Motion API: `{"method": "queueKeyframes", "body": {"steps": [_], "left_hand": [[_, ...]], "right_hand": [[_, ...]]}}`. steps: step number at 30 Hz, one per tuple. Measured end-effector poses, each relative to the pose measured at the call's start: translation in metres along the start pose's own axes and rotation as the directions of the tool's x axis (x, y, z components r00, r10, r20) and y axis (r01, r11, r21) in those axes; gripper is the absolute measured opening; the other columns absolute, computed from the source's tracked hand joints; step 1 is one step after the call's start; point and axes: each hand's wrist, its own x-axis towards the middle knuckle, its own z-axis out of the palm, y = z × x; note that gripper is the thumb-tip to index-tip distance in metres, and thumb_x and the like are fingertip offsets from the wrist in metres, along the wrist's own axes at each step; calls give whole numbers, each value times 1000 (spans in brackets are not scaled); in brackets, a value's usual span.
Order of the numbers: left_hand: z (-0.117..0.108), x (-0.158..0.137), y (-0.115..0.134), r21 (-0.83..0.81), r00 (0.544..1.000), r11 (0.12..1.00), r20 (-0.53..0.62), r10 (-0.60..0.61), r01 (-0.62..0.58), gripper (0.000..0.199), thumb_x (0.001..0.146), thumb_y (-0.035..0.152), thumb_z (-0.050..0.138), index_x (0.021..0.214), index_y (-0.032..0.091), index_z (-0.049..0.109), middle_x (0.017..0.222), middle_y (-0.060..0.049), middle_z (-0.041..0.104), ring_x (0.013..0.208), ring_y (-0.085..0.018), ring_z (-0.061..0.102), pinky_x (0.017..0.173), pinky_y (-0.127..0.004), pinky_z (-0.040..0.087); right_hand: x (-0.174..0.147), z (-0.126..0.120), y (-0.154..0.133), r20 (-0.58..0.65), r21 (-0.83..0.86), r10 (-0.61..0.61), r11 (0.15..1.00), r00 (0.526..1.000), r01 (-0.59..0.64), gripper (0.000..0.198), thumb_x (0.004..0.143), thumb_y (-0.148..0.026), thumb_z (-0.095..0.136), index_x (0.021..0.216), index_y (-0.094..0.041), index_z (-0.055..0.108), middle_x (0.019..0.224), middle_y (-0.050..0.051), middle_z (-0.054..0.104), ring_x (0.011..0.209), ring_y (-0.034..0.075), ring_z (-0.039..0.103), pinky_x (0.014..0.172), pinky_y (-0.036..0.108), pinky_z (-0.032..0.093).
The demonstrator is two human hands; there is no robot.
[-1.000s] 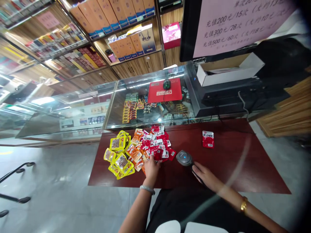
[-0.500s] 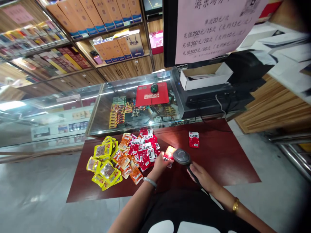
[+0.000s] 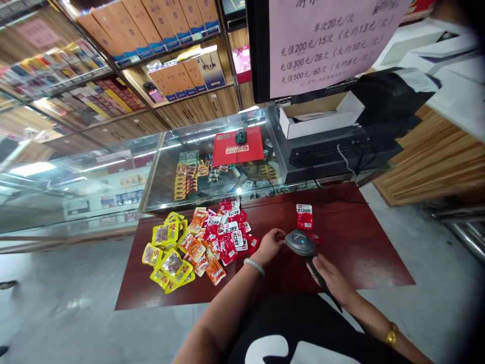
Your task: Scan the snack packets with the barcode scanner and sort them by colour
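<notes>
Shifted rightward over the surface point(image 3: 364, 258) in the last half second: the left hand point(image 3: 270, 246) and the scanner point(image 3: 300, 243), with the bright glow between them now gone. The right hand point(image 3: 330, 277) has its fingers wrapped around the scanner's handle; a small blue light shows on its head. The left hand's fingers are bent beside that head, and from where I stand I cannot tell whether they hold anything. Just past the head shows a red patch point(image 3: 316, 237), too covered to make out. Beyond it lies a lone packet point(image 3: 304, 218), red and white, well apart from the rest. Left of the hands, red packets point(image 3: 228, 246) sit heaped against orange packets point(image 3: 196, 250), with yellow packets point(image 3: 166, 233) at the far left. Along the surface's far edge stands a glass case point(image 3: 161, 192), topped by a red pad point(image 3: 223, 155) with a mouse point(image 3: 240, 136) on it. Pink paper point(image 3: 322, 60) covers a black screen point(image 3: 258, 60) above a white box point(image 3: 322, 125).
</notes>
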Motion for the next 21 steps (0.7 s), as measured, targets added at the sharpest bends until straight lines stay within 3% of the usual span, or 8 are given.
{"method": "queueKeyframes", "body": {"steps": [3, 6, 9, 12, 15, 17, 19, 21], "left_hand": [[-53, -27, -3, 391, 971, 919, -236, 45, 52, 25, 79, 22, 73, 104, 19, 68, 107, -9, 71, 100, -23, 66, 92, -37, 50], [-109, -57, -8, 700, 897, 658, -434, 84, 277, 43, 81, 25, 71, 123, 20, 63, 127, -14, 63, 121, -30, 55, 106, -44, 40], [-142, -73, -13, 780, 873, 461, -488, 25, 423, 60, 80, 28, 71, 136, 20, 53, 143, -16, 52, 131, -35, 46, 109, -45, 34], [-154, -75, -12, 827, 895, 377, -446, -9, 416, 53, 80, 32, 71, 128, 18, 56, 140, -17, 54, 129, -35, 46, 107, -44, 34], [-160, -76, -6, 842, 913, 375, -407, -35, 389, 35, 81, 31, 69, 112, 17, 61, 122, -16, 63, 121, -33, 51, 104, -43, 35], [-163, -80, -2, 830, 921, 428, -390, -13, 358, 22, 84, 28, 65, 104, 19, 63, 114, -14, 67, 120, -33, 53, 105, -44, 35], [-165, -83, 1, 771, 912, 536, -409, 3, 344, 15, 85, 28, 64, 98, 20, 63, 108, -13, 69, 120, -33, 54, 106, -45, 35], [-161, -82, 2, 598, 880, 717, -472, -45, 357, 20, 84, 33, 68, 98, 20, 63, 103, -13, 70, 115, -32, 59, 103, -45, 39]], "right_hand": [[-1, 4, -1, -5, 42, 50, 998, 999, -50, 60, 67, -78, 74, 103, -30, 68, 88, 1, 69, 85, 22, 66, 75, 30, 55], [2, 11, 3, 30, 22, 55, 998, 998, -56, 55, 68, -78, 73, 91, -28, 67, 77, -2, 64, 75, 19, 62, 70, 27, 54], [6, 21, 12, 92, -32, 28, 999, 995, -26, 53, 74, -78, 69, 80, -25, 62, 67, -5, 54, 62, 14, 53, 57, 22, 45], [9, 31, 16, 142, -81, -8, 997, 990, 19, 53, 79, -77, 66, 83, -24, 61, 67, -6, 50, 60, 12, 48, 52, 21, 39], [7, 43, 13, 177, -137, -47, 988, 983, 72, 53, 82, -76, 62, 87, -23, 62, 67, -6, 49, 60, 13, 48, 52, 23, 38], [4, 50, 8, 199, -162, -68, 982, 978, 101, 53, 84, -75, 60, 87, -23, 61, 65, -6, 47, 57, 13, 45, 51, 24, 36], [0, 56, 4, 217, -168, -74, 979, 973, 112, 53, 84, -76, 58, 86, -23, 60, 63, -7, 45, 54, 13, 42, 50, 24, 34], [-3, 60, 3, 221, -184, -82, 975, 972, 124, 55, 83, -78, 57, 85, -23, 59, 64, -7, 46, 54, 13, 41, 50, 25, 33]]}}
